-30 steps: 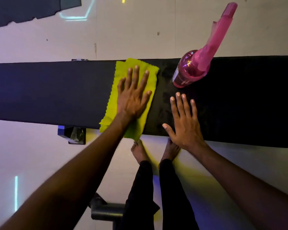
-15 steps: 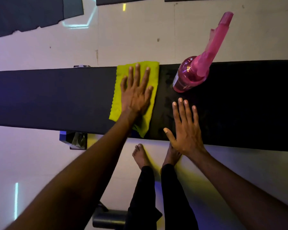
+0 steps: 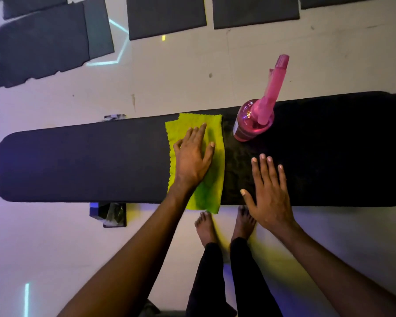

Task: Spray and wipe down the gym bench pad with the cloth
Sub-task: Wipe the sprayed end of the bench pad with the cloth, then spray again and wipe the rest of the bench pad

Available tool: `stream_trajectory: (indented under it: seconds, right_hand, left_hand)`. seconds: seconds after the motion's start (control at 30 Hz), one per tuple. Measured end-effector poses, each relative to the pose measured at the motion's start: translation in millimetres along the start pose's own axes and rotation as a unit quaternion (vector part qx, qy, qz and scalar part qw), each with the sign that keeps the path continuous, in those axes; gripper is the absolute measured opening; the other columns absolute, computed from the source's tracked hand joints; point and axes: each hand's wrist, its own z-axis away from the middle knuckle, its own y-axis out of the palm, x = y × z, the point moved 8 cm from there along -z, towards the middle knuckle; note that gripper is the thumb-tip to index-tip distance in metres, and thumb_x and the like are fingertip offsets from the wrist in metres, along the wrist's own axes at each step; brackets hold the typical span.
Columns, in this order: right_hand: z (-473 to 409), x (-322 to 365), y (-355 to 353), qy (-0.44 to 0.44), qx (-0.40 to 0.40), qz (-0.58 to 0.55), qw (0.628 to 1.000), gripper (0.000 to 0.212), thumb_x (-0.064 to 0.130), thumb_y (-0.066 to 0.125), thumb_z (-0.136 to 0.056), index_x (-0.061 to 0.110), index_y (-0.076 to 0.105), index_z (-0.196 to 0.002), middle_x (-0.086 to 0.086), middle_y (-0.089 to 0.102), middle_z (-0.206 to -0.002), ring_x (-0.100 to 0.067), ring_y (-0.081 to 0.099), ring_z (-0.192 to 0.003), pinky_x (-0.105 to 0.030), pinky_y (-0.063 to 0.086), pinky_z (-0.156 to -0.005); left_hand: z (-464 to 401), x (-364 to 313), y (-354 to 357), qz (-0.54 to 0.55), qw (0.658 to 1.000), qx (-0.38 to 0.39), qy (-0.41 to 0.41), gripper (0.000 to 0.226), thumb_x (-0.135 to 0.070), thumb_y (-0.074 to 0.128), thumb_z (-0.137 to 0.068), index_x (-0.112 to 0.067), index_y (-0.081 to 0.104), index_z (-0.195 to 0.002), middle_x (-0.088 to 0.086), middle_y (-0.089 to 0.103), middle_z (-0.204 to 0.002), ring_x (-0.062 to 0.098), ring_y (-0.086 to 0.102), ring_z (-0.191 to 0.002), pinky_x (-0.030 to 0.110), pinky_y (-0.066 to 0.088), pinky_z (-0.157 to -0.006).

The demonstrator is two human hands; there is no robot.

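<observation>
The bench pad (image 3: 78,165) was laid lengthwise left to right; the cloth (image 3: 212,179) was pressed flat by the left hand (image 3: 192,161), the right hand (image 3: 270,197) rested flat, fingers straight.

dim overall, with a violet cast on the floor (image 3: 284,53) at left and lower right. thin cyan light lines at upper left and lower left. small bright glints on the pink spray bottle (image 3: 252,124). yellow-green glow spilled below the cloth (image 3: 206,179). right part of the bench pad (image 3: 78,163) lost in near-black shadow. wide-angle bending at the edges; forearms soft and slightly blurred low down.
</observation>
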Motion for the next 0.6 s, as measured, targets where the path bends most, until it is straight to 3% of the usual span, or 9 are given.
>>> stream_trajectory:
  seconds: [0.1,0.17,0.2,0.3,0.37,0.43,0.5,0.6]
  right_hand:
    - [-4.7,-2.1,-20.2,0.015,-0.047,-0.071,0.996,0.076,0.047,0.026,-0.100,0.002,0.037,-0.160,-0.021,0.033,-0.169,-0.037,0.031,-0.159,-0.057,0.027,-0.129]
    - [-10.8,-9.6,-36.9,0.033,-0.116,-0.111,0.986,0.067,0.038,0.036,-0.099,-0.006,0.058,-0.144,-0.027,0.055,-0.152,-0.043,0.054,-0.143,-0.060,0.042,-0.119]
    - [-14.8,-15.3,-42.8,0.044,-0.140,-0.112,0.983,0.065,0.038,0.040,-0.098,-0.007,0.059,-0.142,-0.029,0.057,-0.149,-0.045,0.056,-0.140,-0.060,0.044,-0.116]
    - [-30.8,-38.4,-41.7,0.090,-0.095,-0.076,0.989,0.086,0.053,0.042,-0.097,-0.002,0.030,-0.162,-0.028,0.028,-0.169,-0.043,0.027,-0.159,-0.059,0.021,-0.129]
    - [-36.6,-56.0,-28.8,0.123,-0.045,-0.042,0.991,0.099,0.067,0.029,-0.095,0.003,0.008,-0.167,-0.026,0.006,-0.175,-0.042,0.007,-0.163,-0.059,0.006,-0.132]
    - [-37.2,-65.4,-18.0,0.136,-0.022,-0.016,0.990,0.102,0.074,0.013,-0.094,0.004,0.002,-0.168,-0.026,0.001,-0.175,-0.042,0.002,-0.164,-0.062,0.005,-0.132]
    - [-36.9,-67.2,-12.1,0.138,-0.026,-0.012,0.990,0.102,0.075,0.012,-0.095,0.003,0.005,-0.167,-0.027,0.004,-0.174,-0.043,0.004,-0.163,-0.065,0.008,-0.131]
    - [-38.0,-67.0,-8.6,0.143,-0.044,-0.014,0.989,0.100,0.074,0.018,-0.097,0.004,0.008,-0.168,-0.027,0.006,-0.175,-0.043,0.007,-0.163,-0.065,0.010,-0.130]
  left_hand:
    - [7.7,-25.0,-46.0,0.081,0.994,-0.063,0.034,0.054,-0.037,0.060,-0.093,-0.014,0.058,-0.141,0.005,0.071,-0.128,0.023,0.064,-0.125,0.045,0.043,-0.107]
    - [8.3,-47.7,-66.5,0.115,0.988,-0.074,0.072,0.058,-0.033,0.070,-0.089,-0.012,0.055,-0.141,0.003,0.071,-0.124,0.020,0.064,-0.120,0.044,0.046,-0.105]
    - [7.5,-60.7,-72.8,0.130,0.985,-0.065,0.096,0.066,-0.032,0.074,-0.088,-0.011,0.050,-0.145,0.005,0.066,-0.130,0.020,0.060,-0.124,0.043,0.047,-0.106]
    - [-1.6,-95.3,-79.0,0.153,0.976,-0.011,0.153,0.096,-0.039,0.083,-0.082,-0.013,0.030,-0.158,0.008,0.046,-0.151,0.020,0.047,-0.139,0.038,0.044,-0.112]
    - [-9.6,-116.8,-77.7,0.159,0.969,0.018,0.186,0.110,-0.041,0.087,-0.079,-0.011,0.021,-0.161,0.009,0.036,-0.161,0.021,0.041,-0.144,0.043,0.041,-0.116]
    - [-15.7,-136.8,-74.4,0.171,0.961,0.034,0.213,0.114,-0.042,0.087,-0.077,-0.010,0.018,-0.162,0.009,0.031,-0.164,0.023,0.040,-0.145,0.051,0.042,-0.116]
    - [-21.9,-152.4,-70.2,0.182,0.955,0.043,0.229,0.110,-0.042,0.085,-0.078,-0.009,0.021,-0.161,0.012,0.038,-0.160,0.024,0.047,-0.139,0.052,0.046,-0.112]
    - [-28.3,-164.7,-61.8,0.194,0.952,0.044,0.234,0.093,-0.032,0.082,-0.085,-0.009,0.029,-0.157,0.006,0.063,-0.136,0.021,0.065,-0.116,0.041,0.056,-0.101]
